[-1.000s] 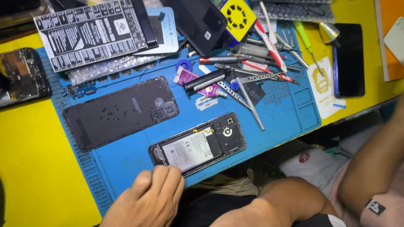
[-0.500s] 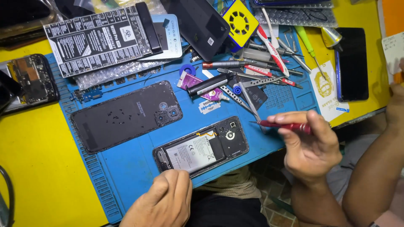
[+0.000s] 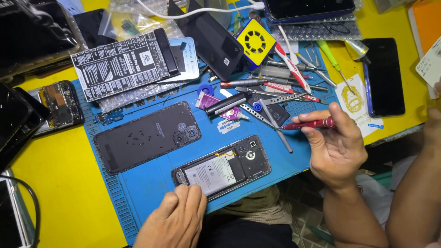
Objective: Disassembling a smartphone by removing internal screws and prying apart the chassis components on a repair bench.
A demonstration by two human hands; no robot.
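Under the left grip (image 3: 172, 218), pressed flat, the opened phone (image 3: 223, 166) could skid; right grip (image 3: 333, 142) pinches a red screwdriver (image 3: 308, 124), whose tip might gouge the battery (image 3: 213, 173).

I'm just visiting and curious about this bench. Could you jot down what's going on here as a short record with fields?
Surface: blue work mat on a yellow table
Left hand: fingers resting on the near edge of the opened phone, battery exposed
Right hand: holds a red screwdriver, off to the phone's right
Beside the phone: removed black back cover, inner side up
Behind: pile of hand tools, yellow square fan
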